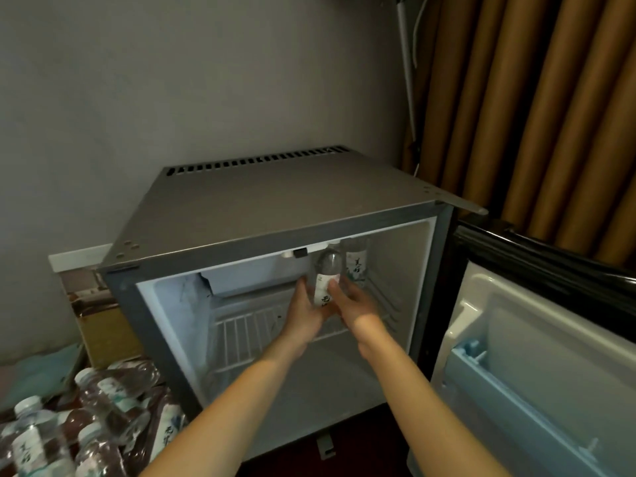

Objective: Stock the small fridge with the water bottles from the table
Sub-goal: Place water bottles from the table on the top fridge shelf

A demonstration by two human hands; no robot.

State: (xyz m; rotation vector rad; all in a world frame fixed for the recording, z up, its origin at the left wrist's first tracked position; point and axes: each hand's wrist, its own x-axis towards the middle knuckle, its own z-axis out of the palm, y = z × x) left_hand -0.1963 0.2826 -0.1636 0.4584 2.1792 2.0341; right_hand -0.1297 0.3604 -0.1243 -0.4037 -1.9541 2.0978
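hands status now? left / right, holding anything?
Left hand: closed around the clear plastic water bottle with a white label, over the white wire shelf.
Right hand: gripping the same bottle from the other side.

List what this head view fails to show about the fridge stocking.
- Base of the held bottle: covered by the left hand and right hand.
- Second bottle on the wire shelf: its bottom hidden behind the hands; label too blurred to read.
- Bottle pile: cut off by the left and bottom edges, so no count.
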